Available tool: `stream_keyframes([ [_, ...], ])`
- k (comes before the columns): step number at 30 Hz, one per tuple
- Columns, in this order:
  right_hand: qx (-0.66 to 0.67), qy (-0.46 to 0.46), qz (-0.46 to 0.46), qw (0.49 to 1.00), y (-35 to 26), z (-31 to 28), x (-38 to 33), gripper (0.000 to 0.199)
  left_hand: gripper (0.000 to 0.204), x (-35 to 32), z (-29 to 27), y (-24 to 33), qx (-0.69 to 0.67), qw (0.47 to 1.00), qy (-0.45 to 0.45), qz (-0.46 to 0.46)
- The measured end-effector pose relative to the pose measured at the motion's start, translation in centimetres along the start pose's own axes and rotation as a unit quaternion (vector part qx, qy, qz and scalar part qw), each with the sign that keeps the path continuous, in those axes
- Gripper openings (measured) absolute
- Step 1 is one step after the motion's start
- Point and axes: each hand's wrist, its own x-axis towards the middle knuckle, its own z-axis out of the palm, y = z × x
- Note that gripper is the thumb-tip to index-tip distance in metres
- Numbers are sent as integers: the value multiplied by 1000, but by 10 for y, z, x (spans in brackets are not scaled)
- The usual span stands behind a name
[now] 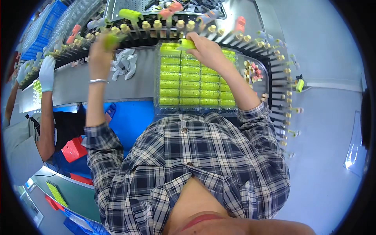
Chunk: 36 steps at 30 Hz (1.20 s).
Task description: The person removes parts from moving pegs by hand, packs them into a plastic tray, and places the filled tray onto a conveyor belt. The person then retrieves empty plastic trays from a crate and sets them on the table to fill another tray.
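Note:
My right hand [207, 50] pinches a lime-green plastic shell [185, 44] over the far edge of a clear plastic tray [157, 106]. Rows of similar lime-green pieces [190, 84] fill much of this tray in front of me. To the left, my left hand [101, 55] is smeared by motion beside the row of pegs. Another lime-green shell [112, 41] shows at its fingers, and the hand appears closed on it. A further green shell [130, 15] sits on a peg beyond.
A curving line of pegs [157, 24] carries some green, pink and grey pieces. Crumpled pale gloves [124, 64] lie on the metal table [145, 74]. At left, a co-worker's gloved hand [47, 72] is at the line. Small pink parts [255, 72] lie right of the tray.

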Motion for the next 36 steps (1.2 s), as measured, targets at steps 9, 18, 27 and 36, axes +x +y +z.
stream_keyframes([
  [9, -88, 155, -153, 972, 12, 106, -7, 35, 44, -65, 80, 87, -79, 972, -203, 89],
  [18, -31, 110, -104, 988, 34, 79, -24, 36, 37, -47, 62, 84, -15, 972, -223, 76],
  [27, -22, 221, -107, 969, 86, 1, -29, 37, 33, -44, 49, 70, 65, 947, -311, 48],
  [36, -99, 311, 196, 925, 192, -116, 5, 19, 19, 46, 83, 194, -182, 950, -239, 85],
])
